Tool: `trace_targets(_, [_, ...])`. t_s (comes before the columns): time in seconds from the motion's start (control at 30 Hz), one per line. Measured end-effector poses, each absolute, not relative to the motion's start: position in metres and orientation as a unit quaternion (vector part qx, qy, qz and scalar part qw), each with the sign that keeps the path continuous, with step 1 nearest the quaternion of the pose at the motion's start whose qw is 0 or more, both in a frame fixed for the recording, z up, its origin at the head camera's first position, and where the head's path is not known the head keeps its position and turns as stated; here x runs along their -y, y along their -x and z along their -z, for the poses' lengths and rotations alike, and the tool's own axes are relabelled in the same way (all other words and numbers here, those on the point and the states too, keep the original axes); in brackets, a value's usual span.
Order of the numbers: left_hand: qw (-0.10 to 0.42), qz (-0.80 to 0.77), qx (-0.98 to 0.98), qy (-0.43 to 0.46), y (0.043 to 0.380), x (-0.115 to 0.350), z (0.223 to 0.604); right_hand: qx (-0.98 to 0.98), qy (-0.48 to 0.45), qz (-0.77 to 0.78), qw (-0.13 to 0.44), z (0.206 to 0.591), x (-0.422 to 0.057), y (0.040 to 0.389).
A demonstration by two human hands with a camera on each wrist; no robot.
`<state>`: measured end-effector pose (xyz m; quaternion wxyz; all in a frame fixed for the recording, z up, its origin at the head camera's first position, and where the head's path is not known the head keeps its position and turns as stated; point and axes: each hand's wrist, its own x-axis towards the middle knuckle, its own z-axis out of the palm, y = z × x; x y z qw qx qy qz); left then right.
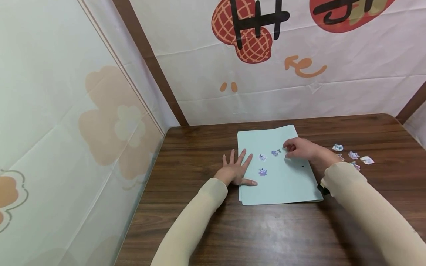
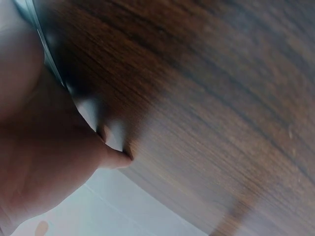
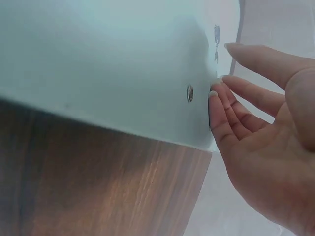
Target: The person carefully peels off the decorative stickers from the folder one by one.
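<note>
A pale blue folder with layered edges lies on the wooden table. Three small purple-and-white cartoon stickers sit on it: one upper left, one below that, and one further right. My left hand rests with spread fingers over the folder's left edge, its thumb lying on the cover. Over the upper right part hovers my right hand, close to the right-hand sticker. In the right wrist view its thumb and index finger stand apart with nothing between them.
Several loose stickers lie on the table to the right of the folder, partly behind the right forearm. A small round eyelet marks the folder near its right edge. A printed cloth hangs behind the table.
</note>
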<state>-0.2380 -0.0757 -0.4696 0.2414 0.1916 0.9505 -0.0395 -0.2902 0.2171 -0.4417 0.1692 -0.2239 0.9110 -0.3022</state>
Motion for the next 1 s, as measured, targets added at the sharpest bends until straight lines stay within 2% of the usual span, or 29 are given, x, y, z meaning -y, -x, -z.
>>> trace_targets(0.3, [0.244,0.039,-0.951,-0.184,0.238,0.076,0.470,-0.912,0.237,0.283,0.180,0.445,-0.208,0.299])
trace_targets(1.0, [0.243,0.038,-0.951,-0.188,0.237,0.075,0.471,-0.904,0.183,0.323,0.212,0.445,-0.199,0.302])
